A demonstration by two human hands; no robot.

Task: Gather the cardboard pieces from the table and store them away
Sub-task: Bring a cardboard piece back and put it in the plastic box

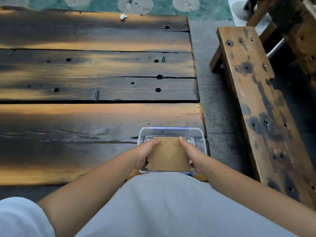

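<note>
Now both hands, left and right, grip the cardboard stack between them.

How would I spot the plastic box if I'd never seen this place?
Find the dark plank table, then its near right corner. The clear plastic box sits there between both hands, with a blue clip on its far rim and brown cardboard held over it.

Your table is a top of dark, scorched-looking wooden planks, pitted with round holes and long cracks. A clear plastic container with blue clips sits at its near right corner in front of you. A small white crumpled scrap lies at the far edge.
</note>
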